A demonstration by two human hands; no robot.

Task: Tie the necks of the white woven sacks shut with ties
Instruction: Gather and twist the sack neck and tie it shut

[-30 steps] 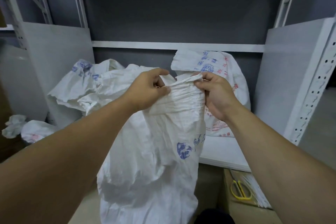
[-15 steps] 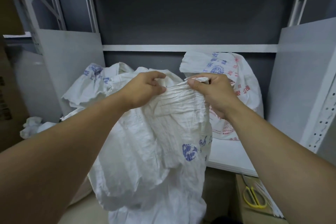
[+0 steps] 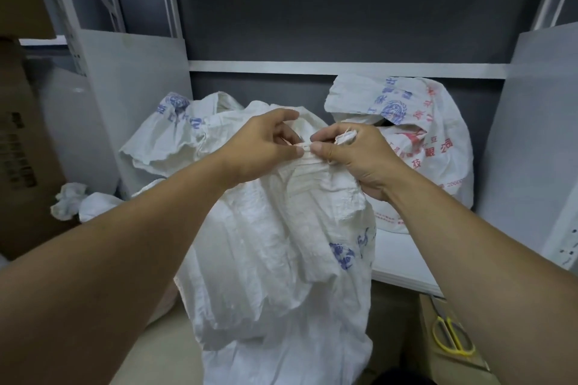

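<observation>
Pinching the gathered neck (image 3: pixel 308 162) of the white woven sack (image 3: pixel 275 253) from both sides, in front of a grey shelf bay

Clamped on the pleated rim with thumb and forefinger of the left hand (image 3: pixel 262 147), with the other fingers loosely curled above it. Clamped likewise with the right hand (image 3: pixel 362 162), thumb tip almost touching the left thumb tip, with the remaining fingers curled round the bunched fabric.

Showing a frayed white tuft (image 3: pixel 345 137) poking out between the right fingers; tie or sack edge, cannot tell.

Hanging slack and crumpled below the grip, with blue print (image 3: pixel 342 255) on the lower right side.

Flanked at back right by a second sack (image 3: pixel 419 122), lettered in red and blue, top folded over, standing on the white shelf board (image 3: pixel 403 272).

Flanked at back left by a third sack (image 3: pixel 169 141), printed in blue, mouth open and slumped.

Backed by a pale horizontal rail (image 3: pixel 344 68) across the dark rear wall, just above the second sack.

Noted low at left: crumpled white fabric (image 3: pixel 70 200) beside a brown cardboard box (image 3: pixel 18 150).

Noted at lower right: yellow-handled scissors (image 3: pixel 450 339) lying on a carton (image 3: pixel 453 369), just beside the right forearm
</observation>
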